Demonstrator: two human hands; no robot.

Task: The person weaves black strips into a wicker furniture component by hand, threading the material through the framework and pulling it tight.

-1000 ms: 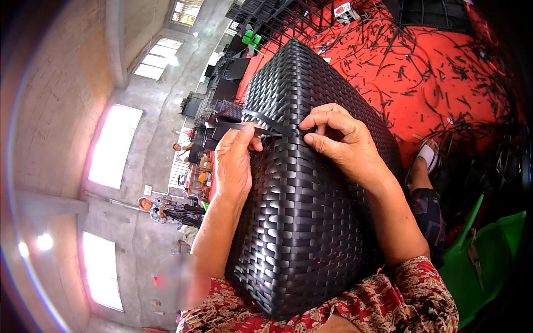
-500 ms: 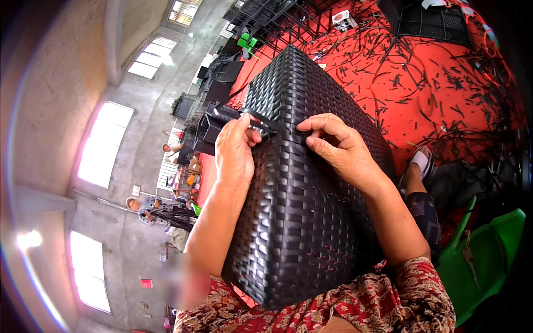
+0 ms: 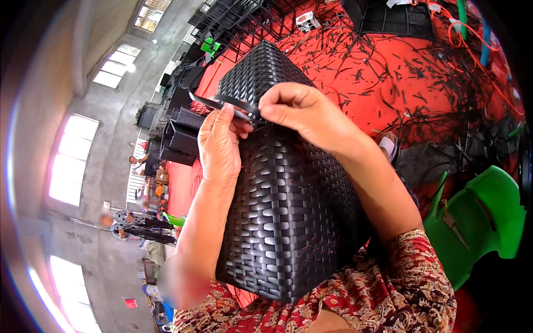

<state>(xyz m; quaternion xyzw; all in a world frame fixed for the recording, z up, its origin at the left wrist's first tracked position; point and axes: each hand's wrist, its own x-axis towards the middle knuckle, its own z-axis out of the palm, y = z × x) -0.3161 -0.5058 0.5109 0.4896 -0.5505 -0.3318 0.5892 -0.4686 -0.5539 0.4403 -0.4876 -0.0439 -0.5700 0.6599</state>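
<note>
A large black woven piece of wicker [image 3: 277,211] rests against my lap, its braided corner ridge running up the middle. Near its upper part a loose black flat weaving strip [image 3: 236,102] sticks out from the ridge and bends in a loop to the left. My left hand [image 3: 221,145] is closed at the strip, with thumb and forefinger pinching it. My right hand [image 3: 305,114] pinches at the base of the strip by the ridge, fingertips pressed together. The exact spot where the strip enters the weave is hidden behind my fingers.
A green plastic chair [image 3: 472,216] stands at my right with scissors [image 3: 456,228] on its seat. Black strip scraps litter the red floor covering [image 3: 355,105]. Black frames [image 3: 239,25] stand at the far side. Other people [image 3: 133,222] are at the left. An orange hose [image 3: 472,55] lies far right.
My right hand has moved left onto the strip by the ridge, and the strip now bends in a loop. The view has shifted, so the wicker piece appears slightly turned.
</note>
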